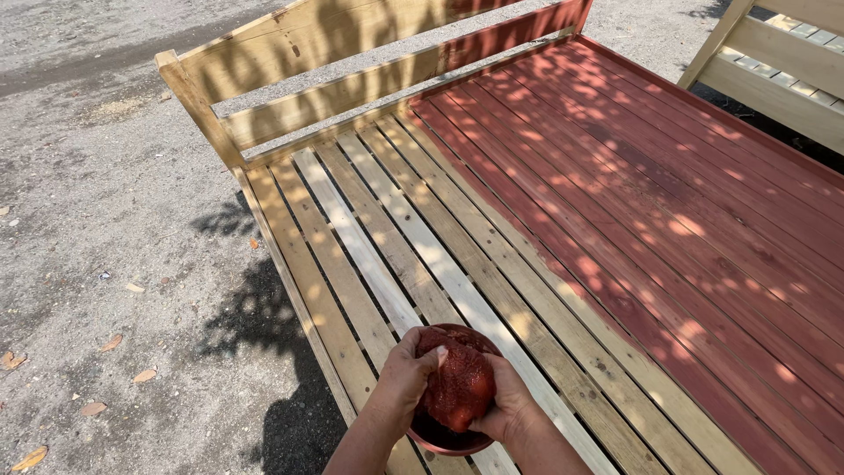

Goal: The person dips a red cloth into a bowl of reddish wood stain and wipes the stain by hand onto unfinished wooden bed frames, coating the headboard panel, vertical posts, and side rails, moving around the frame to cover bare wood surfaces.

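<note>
Head camera looks down on two bare hands close to the bottom edge of the picture, both busy with one soaked cloth. On the left side, the left hand point(406, 374) is curled around the red-stained rag point(459, 387), its fingers bent and pressed together on the upper left part of the cloth, the thumb lying on top. From the other side, the right hand point(508, 406) closes on the same rag, its fingers wrapped under and around the lower right part, so the wet bundle sits squeezed between the two hands. The rag is dark red and shiny, bunched into a round lump. It is held directly over a small round bowl point(440, 440) with a brown-red rim, and some dark red liquid shows inside it under the cloth. I cannot tell if the bowl rests on the slats or is carried by the right hand. Below and beyond the hands lies a wooden bed frame point(369, 264) made of long parallel slats. The near left part of the slats is bare pale wood, while the red-stained part point(668, 202) covers the right and far side, with an uneven border between the two. A headboard rail point(308, 97) stands at the far left end, mostly bare and red only at its right end. Left of the frame is grey gravel ground point(97, 220) with a few dry leaves point(92, 408). In the top right corner a second unpainted wooden frame point(782, 53) stands apart.
</note>
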{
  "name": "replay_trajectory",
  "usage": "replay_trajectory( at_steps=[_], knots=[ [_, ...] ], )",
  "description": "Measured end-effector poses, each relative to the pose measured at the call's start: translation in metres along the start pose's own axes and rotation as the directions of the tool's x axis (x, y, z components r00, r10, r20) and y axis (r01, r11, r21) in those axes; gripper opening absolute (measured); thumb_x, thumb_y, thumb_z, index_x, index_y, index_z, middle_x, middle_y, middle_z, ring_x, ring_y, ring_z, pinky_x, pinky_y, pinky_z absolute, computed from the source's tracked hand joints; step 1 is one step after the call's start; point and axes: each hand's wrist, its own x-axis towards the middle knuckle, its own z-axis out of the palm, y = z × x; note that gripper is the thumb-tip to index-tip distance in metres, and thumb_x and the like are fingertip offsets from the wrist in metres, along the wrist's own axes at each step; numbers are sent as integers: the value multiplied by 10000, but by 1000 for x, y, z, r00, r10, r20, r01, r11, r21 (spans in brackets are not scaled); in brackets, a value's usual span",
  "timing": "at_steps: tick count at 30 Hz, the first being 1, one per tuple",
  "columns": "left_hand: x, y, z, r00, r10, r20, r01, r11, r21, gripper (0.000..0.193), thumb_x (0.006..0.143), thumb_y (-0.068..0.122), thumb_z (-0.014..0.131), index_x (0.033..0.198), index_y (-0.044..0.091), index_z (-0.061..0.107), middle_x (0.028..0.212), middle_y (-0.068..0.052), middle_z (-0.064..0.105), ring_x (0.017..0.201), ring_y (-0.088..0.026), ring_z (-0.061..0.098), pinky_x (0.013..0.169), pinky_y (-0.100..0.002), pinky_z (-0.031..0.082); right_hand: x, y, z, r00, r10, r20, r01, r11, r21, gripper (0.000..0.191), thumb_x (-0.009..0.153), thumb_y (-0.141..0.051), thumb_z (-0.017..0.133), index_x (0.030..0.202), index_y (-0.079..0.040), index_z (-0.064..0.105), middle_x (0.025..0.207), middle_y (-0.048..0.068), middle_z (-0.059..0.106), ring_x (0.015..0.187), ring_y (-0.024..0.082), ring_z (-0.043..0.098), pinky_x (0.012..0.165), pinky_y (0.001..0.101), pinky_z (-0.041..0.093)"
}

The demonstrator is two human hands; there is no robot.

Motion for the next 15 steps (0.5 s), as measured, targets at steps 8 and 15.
replay_trajectory(
  at_steps=[8,15],
  knots=[
    [26,-29,4,965,-218,-146,207,974,-90,582,965,452,539,1453,134,532,1424,-109,577,1292,-318,551,1099,-493,420,-5,5,15,988,-149,-45,151,988,33,357,997,-328,514,1219,-77,639,1118,153,733,985,310,726,884,546,610],
    [3,-24,14,978,-48,-202,-3,970,-245,678,812,359,738,1412,115,538,1355,-133,651,1214,-320,647,1046,-474,517,4,6,5,986,-126,108,132,990,-55,427,948,-353,534,1256,-81,651,1172,151,749,1015,303,746,888,536,620]
  ],
)
